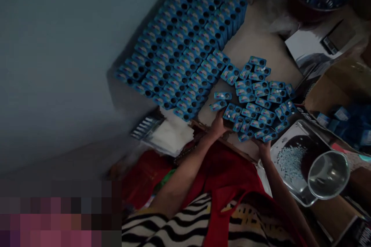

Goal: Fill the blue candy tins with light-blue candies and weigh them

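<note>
Loose small blue containers (251,111), with printed tops and a dark round spot at one end, stand in an uneven cluster on the table. A few have small white bits on top. My left hand (219,125) is against the near left side of this cluster, its fingers mostly hidden by the containers. At the cluster's near right edge is my right hand (263,147), its fingers also out of sight beneath or behind the containers. Whether either hand grips a container I cannot make out. Tight rows of the same blue containers (185,50) stand behind, along the wall.
To the right sits a clear plastic tray (301,125) with small pale pellets (291,160) and a clear cup (329,175) at its edge. Beyond are an open cardboard box (327,85) with blue items and a dark red basin (307,11). White sheets (171,135) lie left.
</note>
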